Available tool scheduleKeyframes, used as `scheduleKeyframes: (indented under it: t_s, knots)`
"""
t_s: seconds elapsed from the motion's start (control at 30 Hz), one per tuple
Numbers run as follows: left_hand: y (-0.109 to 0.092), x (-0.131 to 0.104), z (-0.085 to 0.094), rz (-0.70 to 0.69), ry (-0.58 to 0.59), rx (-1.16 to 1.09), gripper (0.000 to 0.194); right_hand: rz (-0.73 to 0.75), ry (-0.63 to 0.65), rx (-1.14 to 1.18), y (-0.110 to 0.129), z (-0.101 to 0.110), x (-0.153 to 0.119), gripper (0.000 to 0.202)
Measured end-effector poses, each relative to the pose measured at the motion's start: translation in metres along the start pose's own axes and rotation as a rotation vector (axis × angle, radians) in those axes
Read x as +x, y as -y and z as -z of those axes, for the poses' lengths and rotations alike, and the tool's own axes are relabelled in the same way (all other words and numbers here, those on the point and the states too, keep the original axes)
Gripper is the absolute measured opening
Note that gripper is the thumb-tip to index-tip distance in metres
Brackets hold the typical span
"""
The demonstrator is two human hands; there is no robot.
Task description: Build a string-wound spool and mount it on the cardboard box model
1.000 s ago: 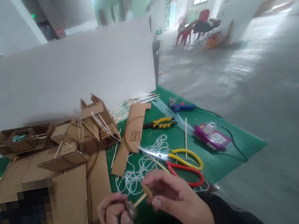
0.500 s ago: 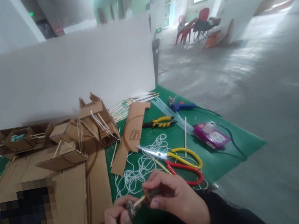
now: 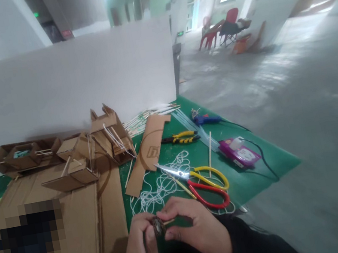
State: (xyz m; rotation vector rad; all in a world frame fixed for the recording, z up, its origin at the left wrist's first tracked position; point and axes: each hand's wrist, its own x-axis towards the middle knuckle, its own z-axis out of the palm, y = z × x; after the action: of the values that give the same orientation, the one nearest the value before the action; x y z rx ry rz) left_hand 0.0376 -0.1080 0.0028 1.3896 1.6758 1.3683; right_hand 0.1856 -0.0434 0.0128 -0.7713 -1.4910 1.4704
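Note:
Small round cardboard discs point(image 3: 158, 225) are pressed close together between my two hands, with a short wooden stick point(image 3: 169, 221) poking out on the right. My left hand point(image 3: 142, 247) pinches them from the left with thumb and fingers. From the other side, my right hand point(image 3: 197, 225) has its forefinger and thumb on the disc edges, around the stick. Just beyond my fingers lies a tangle of white string point(image 3: 150, 197). Scissors point(image 3: 186, 176) with one yellow and one red handle rest over the string, slightly open.
Cardboard constructions point(image 3: 113, 134) stand on cardboard sheets point(image 3: 63, 215) at left. A cut cardboard strip point(image 3: 148, 156), pliers point(image 3: 181, 137), glue sticks point(image 3: 194, 128), a blue glue gun point(image 3: 203, 119) and a purple box point(image 3: 239, 153) with a cable lie on the green table. A white panel point(image 3: 76, 81) stands behind.
My hands have come closer together. The discs, earlier apart on the stick, now sit against each other, and the stick shows to their right instead of between them.

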Motion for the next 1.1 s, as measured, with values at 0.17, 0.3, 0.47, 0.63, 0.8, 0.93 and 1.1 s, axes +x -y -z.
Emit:
scheduleKeyframes:
  t_s: [0.17,0.3,0.47,0.63,0.8,0.93,1.1]
  knots:
    - [0.002,0.005,0.005,-0.05,-0.052,0.073,0.035,-0.006,0.023,-0.012,-0.001,-0.003,-0.002,0.027]
    - [0.002,0.005,0.01,0.003,-0.018,0.074,0.035,-0.113,-0.027,-0.083,0.004,-0.001,-0.003,0.021]
    - [0.004,0.004,0.01,0.045,0.006,0.046,0.038,-0.118,-0.005,-0.185,0.013,0.004,0.001,0.02]
    - [0.002,0.003,0.009,0.114,-0.04,-0.047,0.033,-0.172,-0.018,-0.093,0.01,0.006,0.0,0.018]
    - [-0.002,0.004,0.014,0.143,-0.014,-0.156,0.029,-0.221,-0.019,0.05,0.001,0.003,-0.005,0.02]
    - [-0.004,0.005,0.014,0.13,-0.013,-0.16,0.029,-0.225,-0.036,0.047,0.001,0.001,-0.007,0.021]
    - [-0.005,0.005,0.01,0.113,-0.003,-0.16,0.029,-0.144,-0.045,-0.125,0.009,-0.001,-0.006,0.021]
